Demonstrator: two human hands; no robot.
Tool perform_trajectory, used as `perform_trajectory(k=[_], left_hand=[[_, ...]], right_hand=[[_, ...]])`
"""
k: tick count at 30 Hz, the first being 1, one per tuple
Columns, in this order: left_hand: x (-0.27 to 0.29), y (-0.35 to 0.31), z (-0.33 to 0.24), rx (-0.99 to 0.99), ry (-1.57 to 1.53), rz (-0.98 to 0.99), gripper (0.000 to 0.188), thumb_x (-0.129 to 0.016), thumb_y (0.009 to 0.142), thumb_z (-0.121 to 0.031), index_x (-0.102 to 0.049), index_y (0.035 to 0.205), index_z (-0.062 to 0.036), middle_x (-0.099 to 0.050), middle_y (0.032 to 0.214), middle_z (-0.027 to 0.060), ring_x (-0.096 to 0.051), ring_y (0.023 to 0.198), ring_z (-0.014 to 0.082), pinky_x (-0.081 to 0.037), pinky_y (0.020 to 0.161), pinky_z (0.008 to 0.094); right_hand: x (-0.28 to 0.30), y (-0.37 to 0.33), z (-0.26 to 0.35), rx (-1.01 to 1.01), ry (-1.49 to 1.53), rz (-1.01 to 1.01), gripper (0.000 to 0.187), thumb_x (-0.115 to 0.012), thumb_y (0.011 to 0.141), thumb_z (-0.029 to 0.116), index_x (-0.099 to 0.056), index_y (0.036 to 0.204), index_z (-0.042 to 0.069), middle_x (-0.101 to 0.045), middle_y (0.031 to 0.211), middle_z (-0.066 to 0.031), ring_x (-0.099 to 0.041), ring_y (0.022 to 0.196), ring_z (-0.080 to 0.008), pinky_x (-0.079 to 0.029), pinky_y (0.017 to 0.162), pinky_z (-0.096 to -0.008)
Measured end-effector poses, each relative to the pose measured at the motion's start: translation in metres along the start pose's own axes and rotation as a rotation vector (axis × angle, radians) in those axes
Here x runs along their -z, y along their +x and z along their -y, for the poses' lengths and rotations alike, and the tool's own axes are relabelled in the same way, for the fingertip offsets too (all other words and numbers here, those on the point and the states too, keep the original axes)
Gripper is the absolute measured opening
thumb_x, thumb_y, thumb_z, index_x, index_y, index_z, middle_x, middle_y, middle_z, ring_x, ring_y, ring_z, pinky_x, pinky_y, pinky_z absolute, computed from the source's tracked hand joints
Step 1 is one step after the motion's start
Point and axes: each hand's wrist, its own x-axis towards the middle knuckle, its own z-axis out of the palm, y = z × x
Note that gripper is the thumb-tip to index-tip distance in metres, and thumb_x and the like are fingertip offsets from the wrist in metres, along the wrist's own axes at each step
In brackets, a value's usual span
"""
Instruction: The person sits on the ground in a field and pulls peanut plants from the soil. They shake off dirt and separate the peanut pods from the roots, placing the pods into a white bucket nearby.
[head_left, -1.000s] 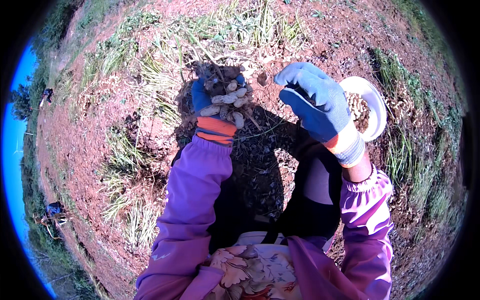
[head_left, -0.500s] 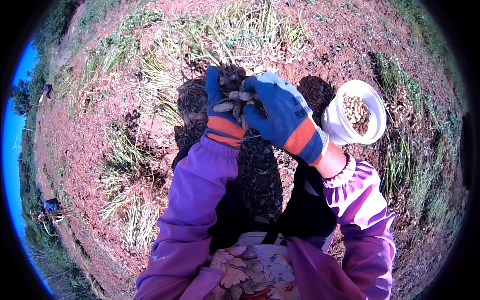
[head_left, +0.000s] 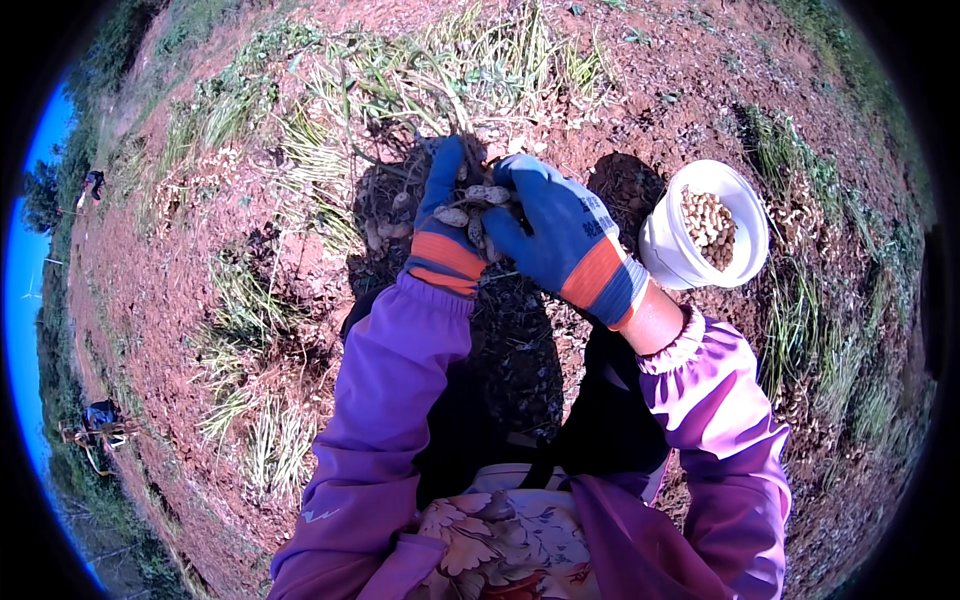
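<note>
Over shaded soil point(head_left: 520, 345), the left hand point(head_left: 440, 192) is curling around peanuts point(head_left: 486, 195), the right hand point(head_left: 555, 218) is pinching them, nearly closed; any slack is risking a spill.

Reddish ground point(head_left: 140, 310) bears a white bucket point(head_left: 662, 245) toward its right edge and peanut plants point(head_left: 500, 65) toward its far edge.

Outdoors, open field: reddish-brown soil point(head_left: 150, 300) w/ scattered dry bits, clumps of pale grn stalks point(head_left: 280, 445) on L side, taller grass point(head_left: 795, 325) on R. Far L edge: deep-blue sky point(head_left: 22, 255), dk trees point(head_left: 42, 200), small wind turbine point(head_left: 32, 294), 2 dk figures point(head_left: 93, 186), too tiny for detail. Strong sun, hard-edged shadows point(head_left: 625, 185).
</note>
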Motion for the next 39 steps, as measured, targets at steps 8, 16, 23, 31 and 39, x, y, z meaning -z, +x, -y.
perform_trajectory(k=[8,16,23,31,39], left_hand=[[0.012,-0.001,-0.003,0.007,-0.077,0.004,0.037,-0.043,0.088,-0.039,-0.058,0.098,-0.0059,-0.061,0.086,0.0123,-0.058,0.078,0.0255,-0.049,0.072,0.0369],[0.024,-0.003,0.005,-0.356,0.462,-0.255,0.020,-0.042,0.089,-0.015,-0.052,0.105,-0.0086,-0.056,0.093,0.0051,-0.057,0.081,0.0171,-0.049,0.071,0.0309],[0.021,-0.004,0.008,-0.308,0.313,-0.201,0.022,-0.040,0.090,-0.020,-0.051,0.106,-0.0079,-0.057,0.094,0.0059,-0.057,0.083,0.0192,-0.051,0.071,0.0338],[0.005,-0.004,0.011,-0.317,0.405,-0.368,0.024,-0.045,0.088,-0.024,-0.054,0.099,-0.0053,-0.058,0.086,0.0071,-0.057,0.076,0.0184,-0.049,0.065,0.0311],[0.018,-0.003,0.014,-0.410,0.817,-0.277,0.027,-0.038,0.092,-0.027,-0.053,0.101,-0.0069,-0.058,0.087,0.0052,-0.057,0.075,0.0159,-0.049,0.063,0.0278]], right_hand=[[0.007,0.002,0.004,-0.085,0.118,0.026,0.019,-0.053,0.078,0.017,-0.053,0.090,0.001,-0.055,0.071,-0.0161,-0.057,0.066,-0.0291,-0.044,0.059,-0.0356],[0.014,0.010,-0.012,-0.467,0.812,0.265,0.011,-0.053,0.081,0.013,-0.055,0.086,0.003,-0.048,0.065,-0.0018,-0.045,0.059,-0.0119,-0.040,0.054,-0.0259],[0.009,0.002,-0.015,-0.309,0.966,0.127,0.008,-0.051,0.083,0.014,-0.054,0.080,0.007,-0.044,0.060,0.0023,-0.039,0.051,-0.0059,-0.030,0.045,-0.0179],[0.004,0.004,-0.007,-0.506,1.039,0.039,0.017,-0.051,0.084,0.022,-0.051,0.074,0.007,-0.043,0.054,0.0016,-0.037,0.039,-0.0060,-0.027,0.037,-0.0193],[0.007,0.010,0.001,-0.715,1.038,0.027,0.018,-0.060,0.080,0.023,-0.053,0.075,0.007,-0.047,0.059,0.0038,-0.040,0.046,-0.0042,-0.031,0.040,-0.0186]])
